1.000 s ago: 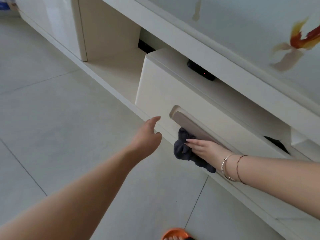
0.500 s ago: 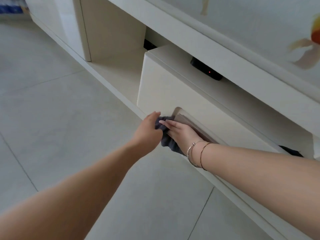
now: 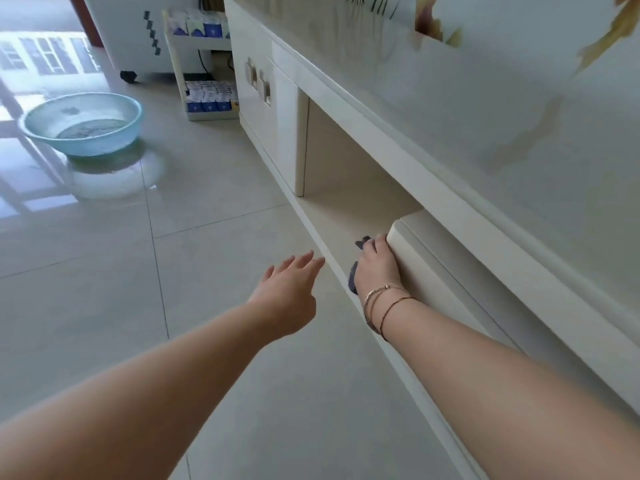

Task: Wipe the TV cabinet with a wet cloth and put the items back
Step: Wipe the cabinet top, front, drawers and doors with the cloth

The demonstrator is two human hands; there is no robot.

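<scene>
The cream TV cabinet [image 3: 433,174] runs along the right. A drawer front [image 3: 450,271] stands out from it. My right hand [image 3: 377,268] presses a dark grey cloth [image 3: 354,280] against the drawer's left end, at its corner; most of the cloth is hidden under the hand. My left hand [image 3: 287,296] hovers over the floor just left of the cabinet's base ledge, fingers spread and relaxed, holding nothing. An open niche [image 3: 346,174] lies left of the drawer.
A pale blue basin [image 3: 83,123] with water sits on the glossy tiled floor at the far left. A white shelf rack [image 3: 204,64] with blue-and-white packs stands beyond the cabinet's end, next to two cabinet doors [image 3: 266,88].
My right hand slid the cloth leftward along the drawer front to its left corner. My left hand let go near the cloth and drew back. The view swung up and left, revealing the basin.
</scene>
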